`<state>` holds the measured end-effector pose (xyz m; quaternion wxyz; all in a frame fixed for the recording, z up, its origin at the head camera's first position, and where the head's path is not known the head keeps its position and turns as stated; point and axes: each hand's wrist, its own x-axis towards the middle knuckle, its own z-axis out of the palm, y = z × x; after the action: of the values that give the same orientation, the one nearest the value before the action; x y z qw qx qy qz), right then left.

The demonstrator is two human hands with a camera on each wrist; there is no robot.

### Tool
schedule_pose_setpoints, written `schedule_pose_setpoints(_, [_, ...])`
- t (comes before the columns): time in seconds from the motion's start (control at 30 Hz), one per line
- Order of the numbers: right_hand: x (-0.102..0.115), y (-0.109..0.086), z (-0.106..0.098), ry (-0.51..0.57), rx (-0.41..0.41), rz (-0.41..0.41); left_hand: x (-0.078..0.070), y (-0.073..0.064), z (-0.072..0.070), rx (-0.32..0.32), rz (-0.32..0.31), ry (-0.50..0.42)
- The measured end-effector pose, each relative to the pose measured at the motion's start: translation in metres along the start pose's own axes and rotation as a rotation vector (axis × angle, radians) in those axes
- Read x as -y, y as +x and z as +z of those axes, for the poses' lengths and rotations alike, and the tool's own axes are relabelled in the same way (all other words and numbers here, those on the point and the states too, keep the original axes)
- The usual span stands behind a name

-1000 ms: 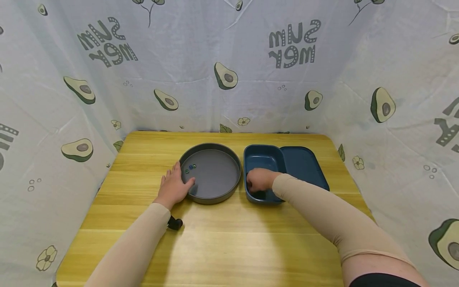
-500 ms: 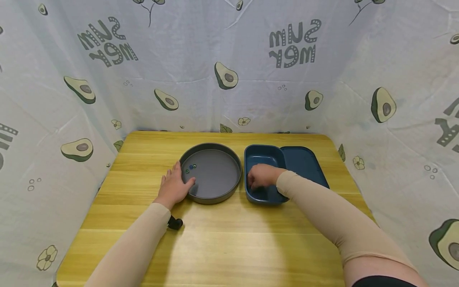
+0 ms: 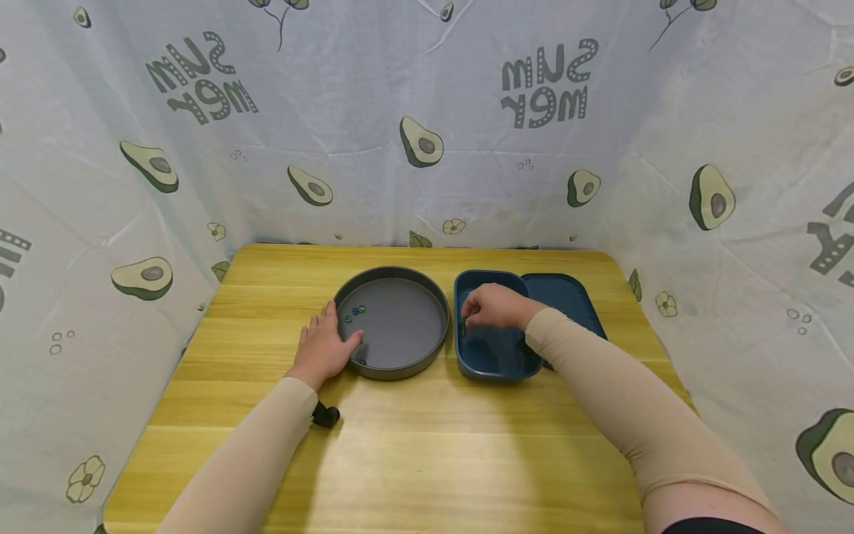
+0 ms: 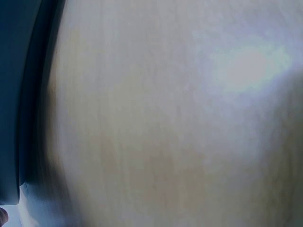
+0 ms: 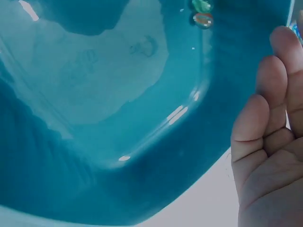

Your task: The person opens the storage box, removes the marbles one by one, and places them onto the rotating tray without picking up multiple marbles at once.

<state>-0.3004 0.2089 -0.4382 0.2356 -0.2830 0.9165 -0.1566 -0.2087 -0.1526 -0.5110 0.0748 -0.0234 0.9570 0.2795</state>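
Observation:
My left hand [image 3: 323, 347] rests at the near-left rim of a round dark grey pan [image 3: 407, 326], fingers straight and spread outside, thumb over the inside. Several small glass marbles [image 3: 356, 311] lie in the pan. My right hand [image 3: 497, 305] is over a deep blue rectangular box [image 3: 497, 367], palm down and fingers bent. Beside its fingertips in the right wrist view shows a blue-and-white marble [image 5: 296, 30], partly cut off, apparently pinched. A green marble [image 5: 202, 5] and an orange one [image 5: 203, 20] lie along the box's inner side. My left hand is not clearly visible in the left wrist view.
A flat blue lid [image 3: 567, 297] lies right of the box, partly hidden by my right arm. Both containers stand side by side on a wooden table [image 3: 414, 445]. A black wrist device [image 3: 325, 415] sticks out from my left sleeve. A printed curtain [image 3: 373, 89] surrounds the table.
My right hand has risen and drawn toward the far end of the box, uncovering its near floor and marbles by the left wall. My left hand has stayed on the pan's rim.

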Motion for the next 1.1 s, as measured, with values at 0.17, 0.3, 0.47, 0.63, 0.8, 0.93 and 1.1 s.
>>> schedule_pose_setpoints(0.17, [0.001,0.000,0.000,0.062,-0.057,-0.012,0.000,0.000,0.000,-0.005,0.003,-0.005])
schedule_pose_setpoints(0.3, [0.005,0.000,0.001,0.121,-0.104,-0.016,0.000,-0.001,0.000,-0.010,0.001,-0.016])
schedule_pose_setpoints(0.47, [0.012,0.003,0.003,0.183,-0.152,-0.029,0.000,-0.001,0.001,-0.011,0.000,-0.017])
schedule_pose_setpoints(0.63, [0.021,0.006,0.004,0.281,-0.190,-0.028,0.000,-0.001,-0.001,-0.012,0.007,-0.023])
schedule_pose_setpoints(0.8, [0.031,0.011,0.006,0.337,-0.208,-0.035,0.001,0.000,-0.001,-0.015,0.014,-0.019])
schedule_pose_setpoints(0.93, [0.039,0.015,0.010,0.348,-0.220,-0.048,0.002,0.001,0.000,-0.012,0.011,-0.020])
schedule_pose_setpoints(1.1, [0.047,0.020,0.015,0.396,-0.225,-0.055,0.001,0.001,0.000,-0.009,0.011,-0.025])
